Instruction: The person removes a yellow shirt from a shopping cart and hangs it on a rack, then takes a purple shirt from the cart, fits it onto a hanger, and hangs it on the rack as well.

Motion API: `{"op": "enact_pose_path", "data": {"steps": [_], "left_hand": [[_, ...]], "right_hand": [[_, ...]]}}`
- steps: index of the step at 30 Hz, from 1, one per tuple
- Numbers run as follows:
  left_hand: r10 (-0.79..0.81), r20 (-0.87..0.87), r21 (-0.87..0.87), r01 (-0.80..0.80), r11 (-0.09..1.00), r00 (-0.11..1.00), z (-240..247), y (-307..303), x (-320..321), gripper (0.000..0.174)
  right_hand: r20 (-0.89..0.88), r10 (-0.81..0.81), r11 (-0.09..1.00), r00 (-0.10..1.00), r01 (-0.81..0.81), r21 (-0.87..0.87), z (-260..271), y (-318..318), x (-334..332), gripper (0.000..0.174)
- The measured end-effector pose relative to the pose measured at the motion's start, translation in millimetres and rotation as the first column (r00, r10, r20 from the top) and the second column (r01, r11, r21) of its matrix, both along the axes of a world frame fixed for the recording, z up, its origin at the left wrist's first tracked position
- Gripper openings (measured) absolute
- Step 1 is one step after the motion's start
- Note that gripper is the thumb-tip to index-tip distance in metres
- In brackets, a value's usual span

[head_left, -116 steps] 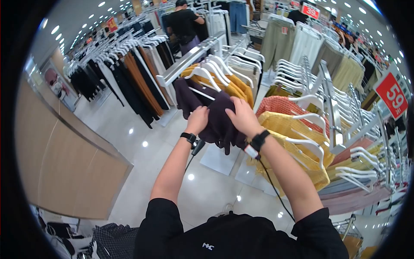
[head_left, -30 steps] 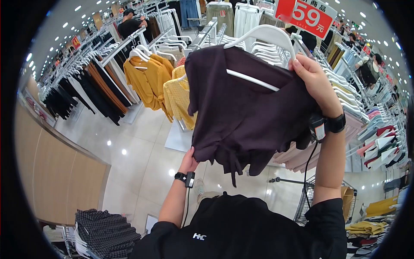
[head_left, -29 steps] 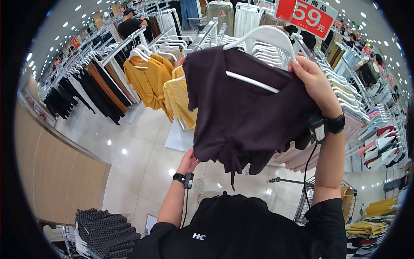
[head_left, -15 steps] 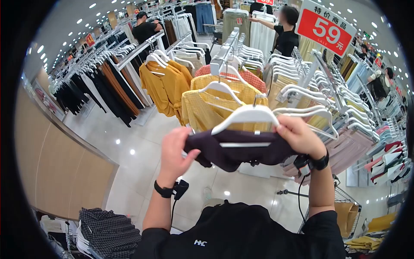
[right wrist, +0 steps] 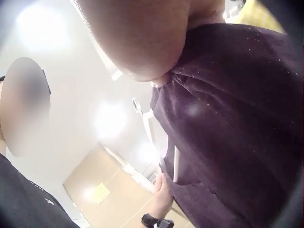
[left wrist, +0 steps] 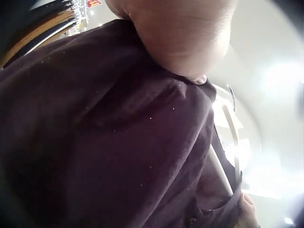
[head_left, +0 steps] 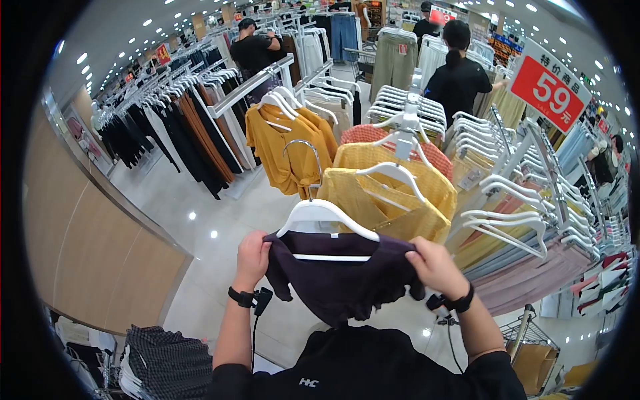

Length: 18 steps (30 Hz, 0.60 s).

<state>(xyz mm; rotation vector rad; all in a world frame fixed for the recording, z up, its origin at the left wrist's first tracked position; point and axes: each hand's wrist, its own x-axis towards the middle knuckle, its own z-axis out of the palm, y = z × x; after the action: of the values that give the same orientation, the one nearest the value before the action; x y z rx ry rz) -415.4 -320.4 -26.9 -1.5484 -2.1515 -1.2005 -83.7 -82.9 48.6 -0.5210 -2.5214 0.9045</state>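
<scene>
A dark purple short-sleeved blouse (head_left: pixel 333 287) hangs on a white hanger (head_left: pixel 319 213) in front of my chest, its metal hook pointing up. My left hand (head_left: pixel 252 260) pinches the shoulder on the left, and my right hand (head_left: pixel 437 267) pinches the other shoulder, so the neckline is stretched level between them. Up close in the left wrist view, the thumb side of the left hand (left wrist: pixel 180 35) presses on gathered cloth. Likewise in the right wrist view, the fabric puckers under the thumb of the right hand (right wrist: pixel 137 38). The fingers behind the cloth are hidden.
Just beyond the blouse, yellow checked tops (head_left: pixel 390 193) and mustard blouses (head_left: pixel 290 140) hang on racks. Trousers (head_left: pixel 200 133) line a rack at left, beside a wooden panel (head_left: pixel 100 233). A price sign (head_left: pixel 550 87) stands at right. People stand farther back; a cart (head_left: pixel 533 347) is lower right.
The blouse has come down from a raised, tilted hold to level before my chest. My left hand has moved from its hem to the shoulder; my right hand has moved lower.
</scene>
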Motion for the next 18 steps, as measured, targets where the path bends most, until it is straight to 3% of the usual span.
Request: {"op": "enact_pose_path", "data": {"steps": [1,6,8,9,11,15,18], "left_hand": [[0.000,-0.012,0.003,0.000,1.000,1.000,-2,0,-11,0.019],[0.018,-0.069,-0.021,-0.020,1.000,0.997,-12,3,-57,0.018],[0.231,-0.130,-0.003,-0.234,0.972,0.964,-14,4,-69,0.025],[0.239,-0.130,-0.003,-0.242,0.970,0.962,-18,2,-76,0.025],[0.378,-0.014,-0.016,-0.378,0.925,0.926,-27,-2,-92,0.035],[0.291,0.150,-0.160,-0.268,0.950,0.945,-52,-27,-104,0.038],[0.297,0.172,-0.290,-0.240,0.926,0.939,-80,-49,-102,0.038]], "right_hand": [[-0.063,0.012,1.000,0.998,-0.012,-0.002,-9,-5,-15,0.017],[-0.057,0.021,0.993,0.998,-0.014,0.119,-28,-8,-89,0.020],[-0.081,0.006,0.993,0.997,0.004,0.122,-34,-4,-121,0.021],[-0.095,-0.026,0.985,0.995,0.042,0.170,-37,0,-138,0.021],[-0.154,-0.073,0.963,0.985,0.109,0.245,-43,11,-173,0.022],[-0.240,-0.143,0.913,0.960,0.221,0.342,-26,34,-244,0.022],[-0.389,-0.173,0.872,0.905,0.324,0.366,-12,60,-296,0.022]]}}
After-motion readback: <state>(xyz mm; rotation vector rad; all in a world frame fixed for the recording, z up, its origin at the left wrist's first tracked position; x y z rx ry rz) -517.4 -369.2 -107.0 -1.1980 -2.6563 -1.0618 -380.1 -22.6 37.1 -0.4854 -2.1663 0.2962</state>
